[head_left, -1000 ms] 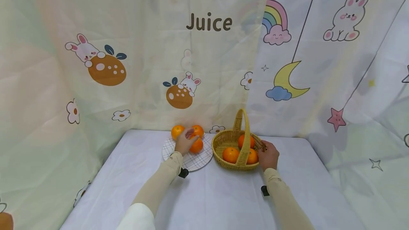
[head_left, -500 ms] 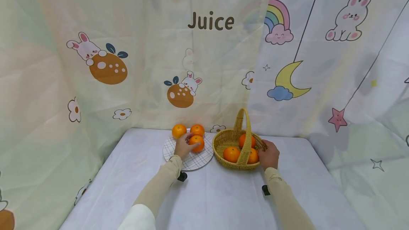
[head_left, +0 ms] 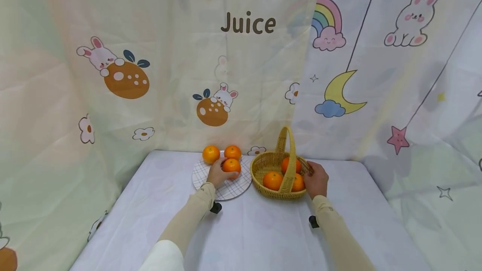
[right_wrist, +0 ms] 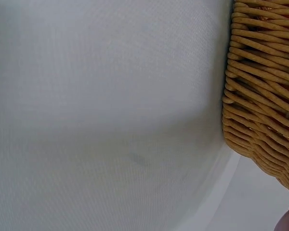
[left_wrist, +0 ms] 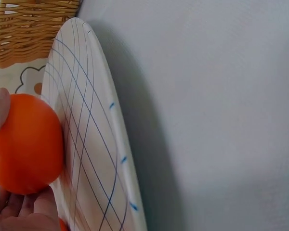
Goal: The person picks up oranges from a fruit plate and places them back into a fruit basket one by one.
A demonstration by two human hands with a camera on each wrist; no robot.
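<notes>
My left hand (head_left: 217, 174) curls round an orange (head_left: 232, 167) at the front of a round white plate (head_left: 229, 191) with a blue grid pattern. In the left wrist view the thumb lies on one side of this orange (left_wrist: 31, 144) and the fingers on the other, close against the plate's face. Two more oranges sit behind it at the plate's far side, one at left (head_left: 211, 154) and one at right (head_left: 233, 152). My right hand (head_left: 317, 180) grips the right rim of a wicker basket (head_left: 260, 185); its fingertips are partly hidden. Three oranges (head_left: 273, 181) lie in the basket.
The basket's tall arched handle (head_left: 290, 154) rises between the two hands. Plate and basket stand close side by side on a white-covered table (head_left: 256, 233). Printed cloth (head_left: 248, 62) hangs right behind the table's far edge and along both sides.
My left hand has lowered slightly, and its fingers and thumb have closed round the front orange. The right hand stays on the basket rim. The head view has shifted a little.
</notes>
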